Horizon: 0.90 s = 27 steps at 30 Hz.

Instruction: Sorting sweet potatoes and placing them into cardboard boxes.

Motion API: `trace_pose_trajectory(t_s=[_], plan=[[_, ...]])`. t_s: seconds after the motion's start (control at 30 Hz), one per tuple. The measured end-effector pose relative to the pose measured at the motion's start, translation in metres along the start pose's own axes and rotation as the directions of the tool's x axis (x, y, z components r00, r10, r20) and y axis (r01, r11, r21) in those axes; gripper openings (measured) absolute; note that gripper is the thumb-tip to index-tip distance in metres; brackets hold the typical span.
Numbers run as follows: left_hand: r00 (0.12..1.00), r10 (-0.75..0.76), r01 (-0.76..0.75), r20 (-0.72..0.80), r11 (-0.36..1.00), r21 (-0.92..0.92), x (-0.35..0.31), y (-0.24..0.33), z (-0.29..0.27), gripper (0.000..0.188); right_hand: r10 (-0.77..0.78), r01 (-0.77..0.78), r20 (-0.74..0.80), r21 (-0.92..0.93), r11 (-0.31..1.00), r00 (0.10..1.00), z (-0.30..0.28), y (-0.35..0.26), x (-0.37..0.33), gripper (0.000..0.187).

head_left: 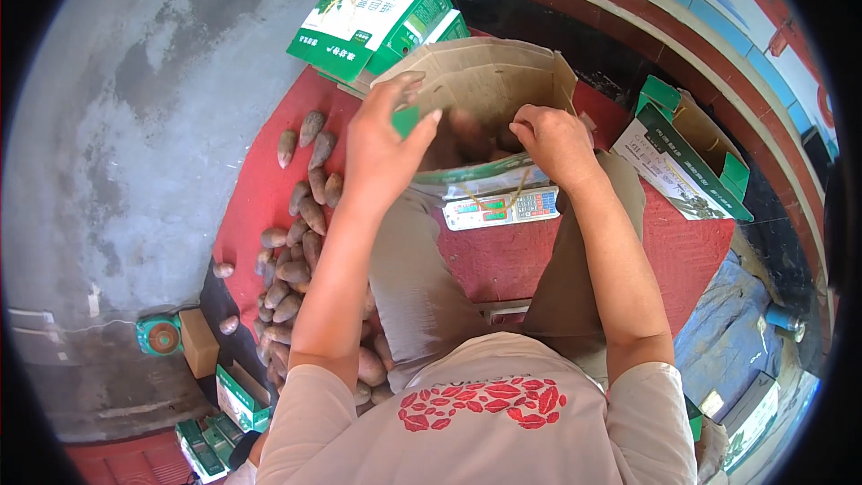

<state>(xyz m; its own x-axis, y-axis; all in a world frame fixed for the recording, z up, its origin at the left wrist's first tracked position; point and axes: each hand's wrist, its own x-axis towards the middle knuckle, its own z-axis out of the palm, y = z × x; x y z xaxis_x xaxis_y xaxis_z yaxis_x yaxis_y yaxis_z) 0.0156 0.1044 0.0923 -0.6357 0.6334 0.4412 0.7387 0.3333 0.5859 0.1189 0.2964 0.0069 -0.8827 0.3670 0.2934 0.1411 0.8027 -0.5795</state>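
Observation:
An open cardboard box (494, 72) stands in front of me, with several brown tubers, like sweet potatoes (471, 136), blurred inside it. My left hand (384, 139) is at the box's left side, thumb and fingers apart; a green patch of the box shows between them. My right hand (555, 142) is at the right front corner, fingers bent inward and pressed together over the rim. Whatever those fingers hold is hidden. Just below the box's front, a digital scale (503, 208) shows its keypad and lit green display. A yellowish cord handle hangs over the scale.
A heap of tubers (292, 274) lies along the left of the red mat (687, 247). White and green boxes (373, 13) are stacked at the far left. An open box (682, 162) stands at the right. A small green fan-like device (160, 335) sits at the left.

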Motion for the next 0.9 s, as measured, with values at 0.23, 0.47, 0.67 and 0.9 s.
trace_pose_trajectory(t_s=[0.23, 0.47, 0.67, 0.9], plan=[[0.975, 0.211, -0.154, -0.074, 0.397, -0.905, -0.046, 0.063, -0.066, 0.033, 0.018, -0.015, 0.053, -0.066, 0.998, 0.998, 0.008, 0.005, 0.001, 0.016], [0.851, 0.52, -0.059, -0.068, -0.035, -0.998, -0.068, 0.131, -0.108, 0.024, 0.018, -0.011, 0.102, -0.063, 0.998, 0.995, 0.016, -0.004, 0.006, 0.018], [0.729, 0.681, 0.229, 0.077, -0.136, -0.964, -0.067, 0.148, -0.137, 0.018, 0.037, -0.028, 0.119, -0.077, 0.997, 0.992, 0.017, -0.002, 0.006, 0.02], [0.651, 0.743, 0.333, 0.158, -0.092, -0.939, -0.057, 0.15, -0.131, 0.025, 0.064, -0.05, 0.159, -0.091, 0.995, 0.985, 0.014, -0.006, 0.008, 0.021]])
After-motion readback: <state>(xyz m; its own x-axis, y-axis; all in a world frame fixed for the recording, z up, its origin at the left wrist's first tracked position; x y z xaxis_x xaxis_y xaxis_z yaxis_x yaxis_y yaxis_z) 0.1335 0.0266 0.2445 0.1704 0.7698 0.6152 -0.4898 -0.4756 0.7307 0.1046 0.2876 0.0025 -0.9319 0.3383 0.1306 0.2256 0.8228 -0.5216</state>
